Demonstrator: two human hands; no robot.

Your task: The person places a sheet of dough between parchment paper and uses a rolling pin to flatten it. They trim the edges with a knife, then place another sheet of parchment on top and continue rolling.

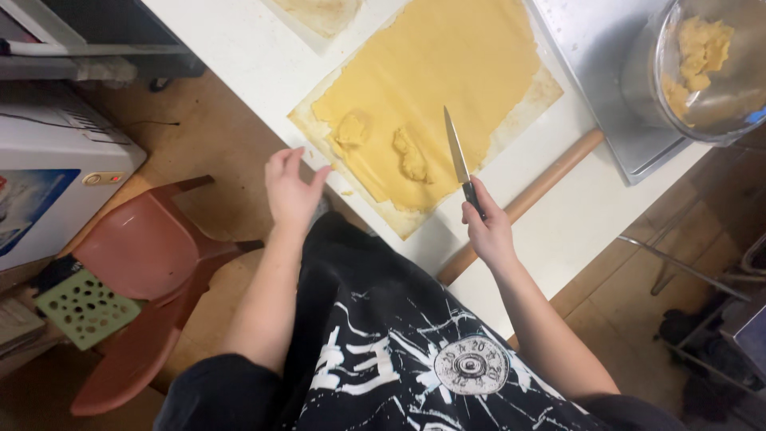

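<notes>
The right hand [488, 230] was closed around the dark handle of a knife [461, 162], the fingers wrapped tight, with the blade pointing up and away from the person and its tip over the near part of a rolled-out sheet of yellow dough [435, 84]. The wrist was bent slightly inward, and the forearm ran back and down towards the lower right, bare to above the elbow.

The left hand [292, 189] held nothing. Its fingers were loosely spread and half curled, the palm turned towards the table edge, hovering just beside the near left corner of the dough without clearly touching it. Its forearm came straight down the middle left of the view.

The dough lay flat on a sheet of paper [527, 104] on the white table [255, 56], its near edge ragged. Two small torn lumps of dough [412, 156] sat on the sheet, between the hands and just left of the blade. A wooden rolling pin [546, 179] lay slantwise on the table behind the right hand, passing under the wrist. Farther right stood a metal tray [590, 48] and a clear bowl [718, 72] holding more dough pieces. To the left, on the floor, stood a reddish plastic chair [148, 263].
</notes>
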